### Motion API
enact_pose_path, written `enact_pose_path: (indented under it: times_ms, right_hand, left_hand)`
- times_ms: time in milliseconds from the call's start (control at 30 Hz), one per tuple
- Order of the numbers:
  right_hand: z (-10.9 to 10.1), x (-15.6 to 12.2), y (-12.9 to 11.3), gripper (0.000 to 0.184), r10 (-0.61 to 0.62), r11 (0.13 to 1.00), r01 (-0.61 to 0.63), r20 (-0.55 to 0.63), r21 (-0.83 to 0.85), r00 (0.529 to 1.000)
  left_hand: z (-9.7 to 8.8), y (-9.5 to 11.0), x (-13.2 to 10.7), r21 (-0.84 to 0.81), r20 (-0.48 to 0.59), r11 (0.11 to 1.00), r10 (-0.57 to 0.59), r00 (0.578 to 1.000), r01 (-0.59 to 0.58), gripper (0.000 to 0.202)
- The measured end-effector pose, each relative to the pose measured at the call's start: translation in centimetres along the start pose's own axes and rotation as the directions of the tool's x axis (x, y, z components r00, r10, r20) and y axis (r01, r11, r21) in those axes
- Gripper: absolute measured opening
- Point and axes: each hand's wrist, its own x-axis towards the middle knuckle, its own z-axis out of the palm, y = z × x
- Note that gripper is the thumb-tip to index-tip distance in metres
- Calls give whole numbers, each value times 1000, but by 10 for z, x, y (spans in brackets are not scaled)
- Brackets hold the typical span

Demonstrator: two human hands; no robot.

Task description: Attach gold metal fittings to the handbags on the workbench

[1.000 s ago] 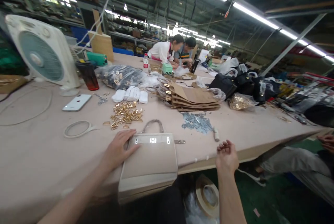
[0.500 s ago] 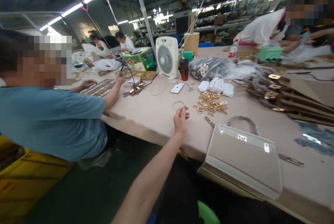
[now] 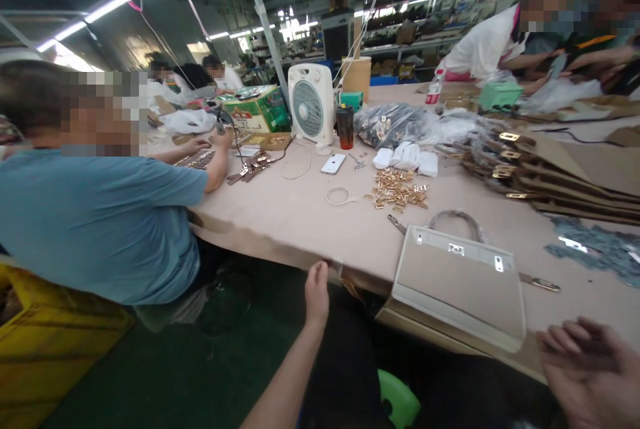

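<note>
My left hand (image 3: 317, 290) is low at the front edge of the beige worktable (image 3: 280, 222), fingers held together with the tips against the edge and nothing visible in them. My right hand (image 3: 593, 369) hovers blurred at the bottom right, fingers spread and empty, just right of a beige handbag (image 3: 460, 289) that lies flat and overhangs the table edge. The bag's curved handle (image 3: 457, 218) points away from me. A pile of gold metal fittings (image 3: 399, 190) and a thin tape ring (image 3: 339, 196) lie beyond the bag.
A person in a blue shirt (image 3: 95, 222) sits close on my left. A phone (image 3: 333, 163), dark cup (image 3: 345, 128), white fan (image 3: 311, 104), white pads (image 3: 407, 159), stacked brown panels (image 3: 565, 179) and grey metal pieces (image 3: 595, 252) cover the table. A green stool (image 3: 397, 402) is below.
My view swung left, then eased back. My left hand left the bag, rose over the table, then dropped to the front edge. My right hand came back into view at the bottom right.
</note>
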Motion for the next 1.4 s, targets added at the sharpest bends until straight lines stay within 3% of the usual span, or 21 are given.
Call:
enact_pose_path:
  times_ms: [100, 200, 300, 367, 433, 533, 667, 767, 867, 967, 1067, 1167, 1267, 1400]
  right_hand:
    - [20, -16, 0, 21, 32, 999, -32, 66, -12, 997]
    - [22, -24, 4, 31, -53, 991, 71, 158, -113, 986]
    - [13, -26, 8, 44, -47, 946, 112, 214, -304, 976]
    - [8, -25, 10, 51, -33, 887, 140, 242, -441, 970]
    - [8, -27, 9, 53, -40, 821, 197, 290, -535, 956]
    - [20, -36, 2, 50, -63, 757, 305, 400, -579, 915]
    - [43, -52, -16, 39, -106, 750, 418, 531, -512, 841]
    - [49, -57, -33, 31, -183, 733, 508, 588, -453, 788]
    - [45, -57, -53, 23, -265, 664, 636, 671, -393, 692]
    - [39, -56, -74, 22, -282, 554, 749, 764, -364, 580]
    - [34, -55, -89, 25, -244, 447, 811, 821, -376, 516]
    - [33, -53, -95, 28, -182, 391, 837, 860, -382, 477]
    - [32, -49, -92, 28, -125, 388, 843, 885, -372, 448]
    - [32, -46, -85, 19, -72, 407, 827, 890, -387, 451]
  left_hand:
    - [7, 9, 0, 75, 135, 997, 18, 991, -28, 47]
    - [8, 19, 2, 102, 186, 994, 28, 982, -48, 41]
    - [4, 29, -2, 251, 192, 951, 135, 972, -182, 36]
    - [4, 40, -8, 331, 214, 890, 254, 943, -314, 32]
    - [10, 53, -17, 322, 297, 844, 341, 892, -429, 27]
    - [32, 77, -33, 178, 503, 840, 371, 781, -513, 22]
    - [79, 110, -51, 14, 724, 914, 271, 634, -407, 26]
    - [111, 129, -61, 37, 877, 955, 109, 468, -293, 32]
    - [135, 139, -68, 22, 937, 953, 86, 339, -301, 37]
    - [150, 143, -74, -13, 943, 917, 145, 301, -399, 45]
    - [160, 145, -79, -21, 948, 848, 186, 260, -530, 49]
    - [164, 147, -84, 4, 969, 779, 153, 195, -627, 53]
    - [166, 148, -87, 30, 985, 708, 100, 142, -705, 55]
    - [167, 149, -89, 9, 988, 689, 103, 111, -724, 51]
